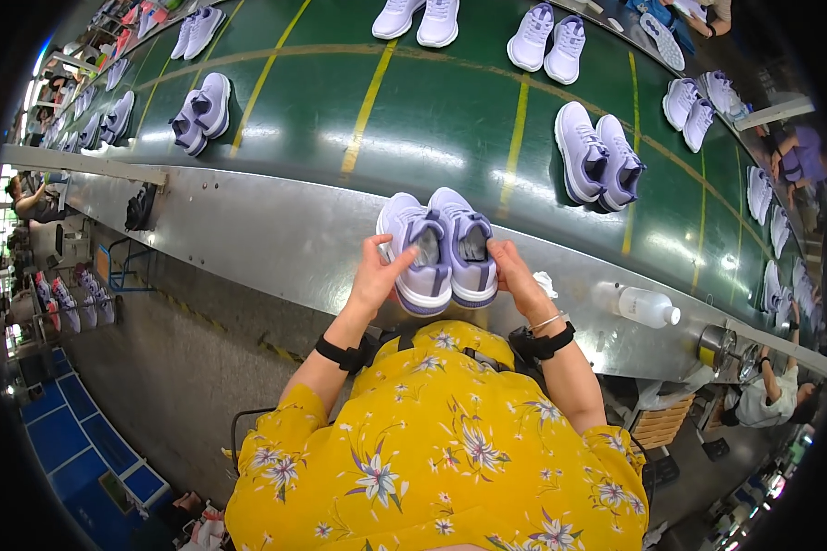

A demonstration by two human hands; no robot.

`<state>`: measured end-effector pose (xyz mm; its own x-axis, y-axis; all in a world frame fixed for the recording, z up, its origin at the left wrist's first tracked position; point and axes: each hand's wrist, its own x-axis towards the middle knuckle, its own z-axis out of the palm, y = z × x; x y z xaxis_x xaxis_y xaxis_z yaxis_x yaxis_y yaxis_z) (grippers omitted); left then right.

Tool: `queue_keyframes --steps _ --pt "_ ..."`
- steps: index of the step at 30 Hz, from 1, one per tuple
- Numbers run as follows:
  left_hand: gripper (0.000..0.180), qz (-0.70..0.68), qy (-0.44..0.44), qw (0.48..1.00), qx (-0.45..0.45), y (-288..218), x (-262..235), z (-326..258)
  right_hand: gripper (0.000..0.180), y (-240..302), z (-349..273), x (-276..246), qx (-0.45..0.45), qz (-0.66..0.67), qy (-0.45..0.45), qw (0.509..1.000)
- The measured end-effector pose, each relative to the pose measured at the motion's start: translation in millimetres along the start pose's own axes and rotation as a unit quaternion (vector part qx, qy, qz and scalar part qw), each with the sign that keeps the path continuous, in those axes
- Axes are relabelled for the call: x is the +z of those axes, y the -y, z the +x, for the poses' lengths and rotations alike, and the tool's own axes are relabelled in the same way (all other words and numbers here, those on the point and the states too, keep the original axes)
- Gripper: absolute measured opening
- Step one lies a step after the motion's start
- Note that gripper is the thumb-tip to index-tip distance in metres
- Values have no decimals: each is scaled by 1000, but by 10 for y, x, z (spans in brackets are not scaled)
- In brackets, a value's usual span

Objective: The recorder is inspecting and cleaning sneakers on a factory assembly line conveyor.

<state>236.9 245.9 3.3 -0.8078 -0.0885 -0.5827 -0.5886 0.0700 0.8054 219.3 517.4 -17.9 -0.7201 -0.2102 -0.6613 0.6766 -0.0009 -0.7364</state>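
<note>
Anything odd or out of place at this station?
One small thing: a crumpled white scrap lies loose on the metal ledge near the right hand, like litter beside the held pair of shoes. Can't tell what it is. No spill or damage stands out.

A bottle [645, 307] is on the ledge [248, 243], right of the near shoes [424, 283] (more shoes [579, 151] beyond, on the belt [294, 119]).
</note>
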Motion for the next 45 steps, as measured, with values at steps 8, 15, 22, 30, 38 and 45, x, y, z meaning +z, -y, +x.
queue_keyframes --steps 8,15,22,30,38,45 --pt "86 -196 74 978 -20 366 -158 -133 47 -241 -110 -57 5 148 50 988" --pt "66 -280 130 950 -41 375 -208 -187 35 -567 -153 -293 -100 209 127 964" --pt "53 -293 159 943 20 451 -276 -189 29 -461 -225 -287 -109 38 62 991" --pt "51 -351 155 923 14 588 -423 -34 46 -354 -158 -276 -80 119 77 987" --pt "54 -222 85 948 212 748 -662 150 49 -850 297 -357 -30 163 39 985" --pt "80 55 29 994 85 327 -795 -16 55 -460 151 287 -201 -152 19 968"
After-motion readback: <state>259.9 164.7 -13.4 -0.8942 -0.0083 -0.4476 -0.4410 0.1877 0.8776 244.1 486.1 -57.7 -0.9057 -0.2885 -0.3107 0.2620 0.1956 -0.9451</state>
